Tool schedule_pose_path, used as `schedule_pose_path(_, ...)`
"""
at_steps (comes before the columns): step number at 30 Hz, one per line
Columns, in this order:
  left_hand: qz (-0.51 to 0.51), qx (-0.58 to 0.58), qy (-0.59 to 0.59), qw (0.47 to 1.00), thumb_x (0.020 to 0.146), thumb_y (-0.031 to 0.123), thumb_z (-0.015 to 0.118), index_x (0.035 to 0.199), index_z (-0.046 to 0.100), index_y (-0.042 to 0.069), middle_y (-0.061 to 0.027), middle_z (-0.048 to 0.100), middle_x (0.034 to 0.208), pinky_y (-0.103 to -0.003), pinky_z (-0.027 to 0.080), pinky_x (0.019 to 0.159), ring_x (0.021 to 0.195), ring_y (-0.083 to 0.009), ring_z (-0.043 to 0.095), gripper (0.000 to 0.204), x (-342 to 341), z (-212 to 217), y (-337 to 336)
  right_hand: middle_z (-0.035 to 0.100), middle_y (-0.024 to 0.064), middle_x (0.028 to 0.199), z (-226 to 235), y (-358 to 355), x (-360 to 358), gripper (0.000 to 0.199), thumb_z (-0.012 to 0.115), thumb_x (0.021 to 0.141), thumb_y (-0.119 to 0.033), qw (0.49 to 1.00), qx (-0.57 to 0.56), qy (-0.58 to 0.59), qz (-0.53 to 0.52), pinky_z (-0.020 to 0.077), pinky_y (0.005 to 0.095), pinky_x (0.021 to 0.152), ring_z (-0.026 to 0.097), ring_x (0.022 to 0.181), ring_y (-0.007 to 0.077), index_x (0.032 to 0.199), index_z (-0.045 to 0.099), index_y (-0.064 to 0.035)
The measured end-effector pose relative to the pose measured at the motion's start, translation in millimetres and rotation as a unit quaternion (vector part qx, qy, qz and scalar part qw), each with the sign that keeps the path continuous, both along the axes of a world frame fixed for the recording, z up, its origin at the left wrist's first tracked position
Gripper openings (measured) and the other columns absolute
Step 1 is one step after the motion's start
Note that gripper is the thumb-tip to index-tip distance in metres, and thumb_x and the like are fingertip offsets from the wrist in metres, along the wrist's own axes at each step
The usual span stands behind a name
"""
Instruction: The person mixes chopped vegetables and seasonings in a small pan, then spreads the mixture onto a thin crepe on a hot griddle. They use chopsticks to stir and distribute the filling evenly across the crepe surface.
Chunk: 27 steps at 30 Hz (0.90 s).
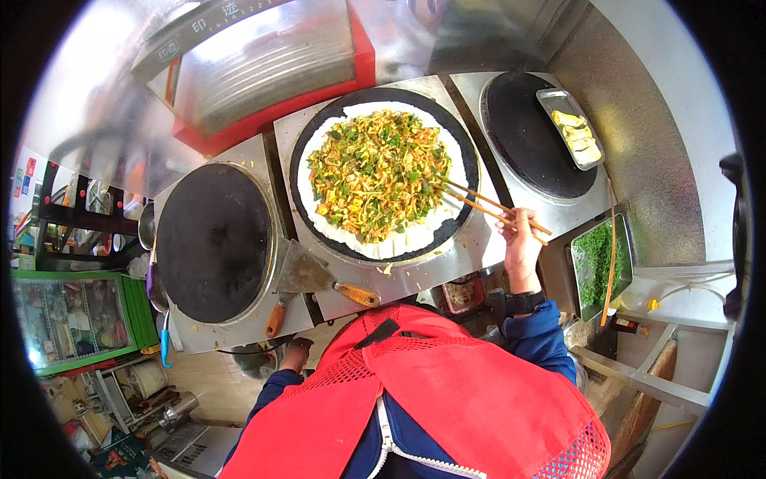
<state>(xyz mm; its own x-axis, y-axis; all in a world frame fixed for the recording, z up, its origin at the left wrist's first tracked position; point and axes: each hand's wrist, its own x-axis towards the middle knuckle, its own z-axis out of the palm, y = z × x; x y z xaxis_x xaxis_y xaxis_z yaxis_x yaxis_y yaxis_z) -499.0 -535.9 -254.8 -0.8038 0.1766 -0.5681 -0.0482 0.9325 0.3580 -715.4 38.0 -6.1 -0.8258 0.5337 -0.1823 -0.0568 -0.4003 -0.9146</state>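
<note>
My right hand [522,247] grips a pair of wooden chopsticks [479,208]. Their tips touch the right side of a chopped vegetable and egg filling [375,172]. That filling, green, yellow and orange, is spread over a white round sheet of dough [391,246], leaving a pale border. Beneath the dough is the middle round black griddle [472,160], whose dark rim shows around it. Low beside my body hangs my left hand [296,354], below the counter's front edge; its fingers are too small and shaded to read.
Left stands a bare black griddle [214,243]; two wooden-handled scrapers [307,271] lie between the griddles. A metal tray of yellow slices [576,136] rests on the right griddle [519,132]. Nearby are a tray of chopped greens [594,263], a red-framed metal box [267,72] and a green-framed cabinet [76,319].
</note>
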Motion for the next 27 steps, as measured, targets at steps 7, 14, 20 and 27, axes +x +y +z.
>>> schedule_pose_path(7, 0.033, 0.014, 0.038, 0.999, 0.087, 0.021, 0.051, 0.099, 0.07, 0.011, -0.0161, 0.066, 0.104, -0.041, 0.051, 0.079, 0.094, -0.0345, 0.063, 0.025, 4, -1, 3, 0.065, 0.015, 0.082, 11, -48, -34, 0.019, 0.051, 0.098, -0.021, 0.986, 0.011, 0.064, 0.155, 0.0549, 0.0294, 0.058, 0.065, 0.063, 0.0211, 0.095, 0.053, -0.0026)
schedule_pose_path(14, 0.177, 0.1, 0.017, 0.979, 0.085, 0.026, 0.057, 0.095, 0.071, 0.006, -0.0163, 0.068, 0.09, -0.038, 0.05, 0.073, 0.084, -0.0297, 0.065, 0.027, 19, 8, 10, 0.064, 0.0152, 0.087, 2, -10, -51, 0.017, 0.05, 0.099, -0.021, 0.994, 0.039, 0.067, 0.073, 0.054, 0.0296, 0.06, 0.064, 0.066, 0.0217, 0.098, 0.052, -0.0036)
schedule_pose_path(20, 0.156, 0.161, 0.091, 0.97, 0.083, 0.026, 0.059, 0.092, 0.071, 0.004, -0.015, 0.067, 0.076, -0.037, 0.048, 0.06, 0.068, -0.0259, 0.064, 0.027, 32, 9, 9, 0.064, 0.0126, 0.079, -3, 8, -51, 0.016, 0.054, 0.096, -0.022, 0.999, 0.022, 0.0, -0.045, 0.0548, 0.0293, 0.059, 0.064, 0.063, 0.0199, 0.093, 0.053, -0.0063)
schedule_pose_path(27, 0.194, 0.162, 0.038, 0.967, 0.085, 0.027, 0.057, 0.091, 0.071, 0.005, -0.0137, 0.064, 0.074, -0.036, 0.046, 0.049, 0.057, -0.0232, 0.062, 0.027, 15, -2, 3, 0.065, 0.0141, 0.085, 1, -17, -84, 0.021, 0.054, 0.097, -0.025, 0.986, 0.041, 0.115, 0.117, 0.0552, 0.0287, 0.062, 0.065, 0.066, 0.0207, 0.097, 0.053, -0.0038)
